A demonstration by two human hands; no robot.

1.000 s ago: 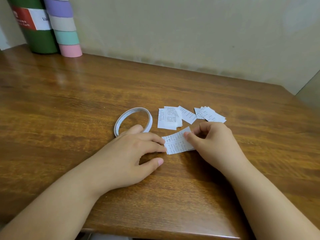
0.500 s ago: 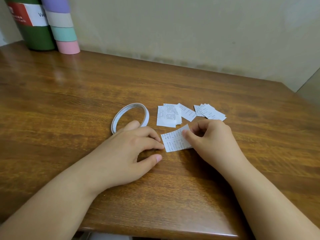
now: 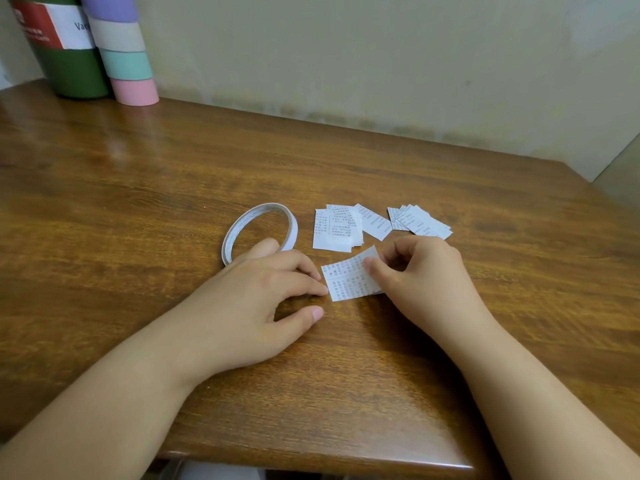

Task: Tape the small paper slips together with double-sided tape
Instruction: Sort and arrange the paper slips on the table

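White printed slip (image 3: 349, 277) sits on the wooden table (image 3: 173, 174) right between your two hands. Your right hand (image 3: 420, 271) has its fingers curled, pinching the slip's right edge, thumb on top, and that far right corner is lifted off the table. Your left hand (image 3: 254, 289) lies loosely spread, palm down, fingertips touching the slip's left edge. Just beyond your left hand, the roll of double-sided tape (image 3: 259, 230) lies flat, your index finger reaching into its ring. Farther out, a stack of slips (image 3: 337, 228) and a fanned pile of slips (image 3: 420, 221) wait on the right. Far left, a green canister (image 3: 65, 46) and a stack of pastel tape rolls (image 3: 126, 50) stand against the wall.
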